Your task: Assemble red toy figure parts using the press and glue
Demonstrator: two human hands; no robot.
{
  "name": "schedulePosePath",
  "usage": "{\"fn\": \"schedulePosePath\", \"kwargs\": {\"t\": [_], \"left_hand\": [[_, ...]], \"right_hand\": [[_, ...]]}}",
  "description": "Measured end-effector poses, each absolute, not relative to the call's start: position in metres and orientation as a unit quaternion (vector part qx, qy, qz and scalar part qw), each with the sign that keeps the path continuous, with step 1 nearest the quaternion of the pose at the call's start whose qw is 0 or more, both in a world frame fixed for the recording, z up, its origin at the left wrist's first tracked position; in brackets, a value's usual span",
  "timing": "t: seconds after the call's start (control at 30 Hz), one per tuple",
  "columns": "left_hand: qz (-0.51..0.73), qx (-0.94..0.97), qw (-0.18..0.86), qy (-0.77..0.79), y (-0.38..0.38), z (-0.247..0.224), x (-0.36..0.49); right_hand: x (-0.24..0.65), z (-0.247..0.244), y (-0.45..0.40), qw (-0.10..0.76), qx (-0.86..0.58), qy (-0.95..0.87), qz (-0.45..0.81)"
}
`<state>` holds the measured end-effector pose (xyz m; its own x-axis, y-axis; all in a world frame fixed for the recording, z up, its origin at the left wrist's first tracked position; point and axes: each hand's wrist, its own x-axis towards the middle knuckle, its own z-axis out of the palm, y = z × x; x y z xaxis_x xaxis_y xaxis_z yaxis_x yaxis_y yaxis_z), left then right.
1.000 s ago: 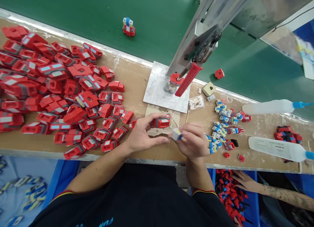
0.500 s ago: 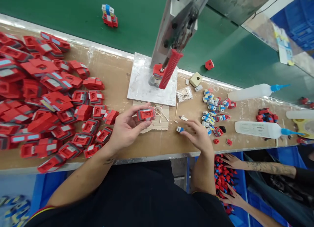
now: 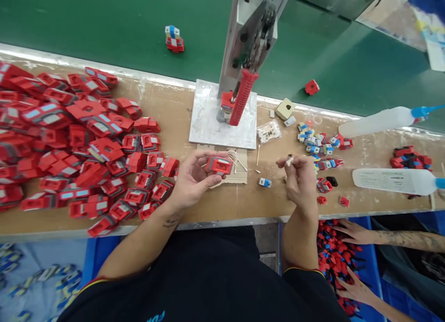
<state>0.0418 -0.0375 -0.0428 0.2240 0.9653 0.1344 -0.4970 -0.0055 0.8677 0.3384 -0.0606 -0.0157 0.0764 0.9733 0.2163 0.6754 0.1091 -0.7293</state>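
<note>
My left hand (image 3: 194, 177) is closed around a red and grey part (image 3: 219, 166), its hollow side facing up, above a torn piece of cardboard (image 3: 239, 174). To the right, my right hand (image 3: 298, 176) pinches a small whitish thing (image 3: 289, 160) with a dark tip, too small to make out. Between the hands, a small blue and white block (image 3: 265, 182) lies on the table. Cotton swabs (image 3: 257, 155) lie just behind it, near an open bag of swabs (image 3: 269, 131).
A press with a red handle (image 3: 244, 97) stands on a metal plate (image 3: 205, 120). Red parts (image 3: 86, 150) pile up at the left. Small blue and white parts (image 3: 313, 141) and a white bottle (image 3: 392, 181) lie right. Another person's hands (image 3: 358, 287) reach into a blue bin (image 3: 368, 266).
My right hand has moved right, away from the blue and white block, and has picked up the small whitish thing. My left hand still holds the red part. The view has shifted left.
</note>
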Motion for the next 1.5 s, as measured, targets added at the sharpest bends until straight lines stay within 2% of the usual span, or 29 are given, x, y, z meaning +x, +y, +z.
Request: {"fn": "schedulePosePath", "kwargs": {"t": [0.07,0.23,0.4,0.53,0.67,0.87,1.17,1.5], "left_hand": [[0.552,0.433,0.667,0.251,-0.038,-0.046,0.041],[0.571,0.443,0.639,0.263,-0.043,-0.05,0.04],[0.62,0.417,0.603,0.278,-0.05,-0.042,0.047],[0.637,0.394,0.591,0.299,-0.052,-0.035,0.046],[0.637,0.392,0.58,0.322,-0.052,-0.032,0.041],[0.628,0.403,0.589,0.311,-0.053,-0.031,0.043],[0.607,0.395,0.598,0.344,-0.054,-0.031,0.044],[0.562,0.438,0.604,0.357,-0.055,-0.032,0.041]], "right_hand": [[0.315,-0.002,-0.065,0.422,-0.577,-0.652,0.252],[0.26,0.024,-0.062,0.419,-0.45,-0.732,0.295],[0.232,0.035,-0.062,0.372,-0.475,-0.742,0.291],[0.22,0.034,-0.068,0.354,-0.464,-0.729,0.357],[0.211,0.029,-0.071,0.367,-0.456,-0.707,0.398],[0.206,0.027,-0.07,0.374,-0.462,-0.706,0.385],[0.21,0.03,-0.067,0.312,-0.482,-0.741,0.348],[0.225,0.042,-0.057,0.189,-0.478,-0.809,0.284]]}}
